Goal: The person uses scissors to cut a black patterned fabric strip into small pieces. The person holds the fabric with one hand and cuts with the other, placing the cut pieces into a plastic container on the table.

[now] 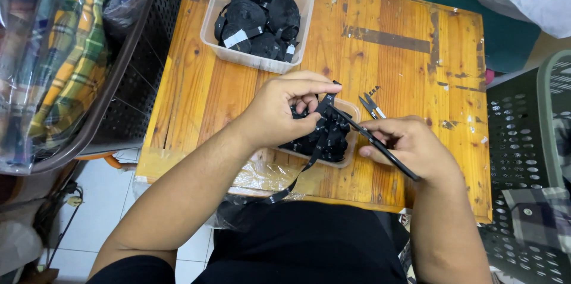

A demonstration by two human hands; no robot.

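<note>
Pinching a narrow black fabric strap at frame centre, the left hand holds it while the right hand grips a thin black tool. Many straps fill the upper clear plastic tub; the lower clear tray seems unfinished.

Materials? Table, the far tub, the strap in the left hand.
Table: wood, orange varnish, visible grain and knots, worn patches. Far tub: translucent plastic, probably; its contents show through. Strap: black woven fabric, seemingly; matte, hangs limp from left hand.
</note>
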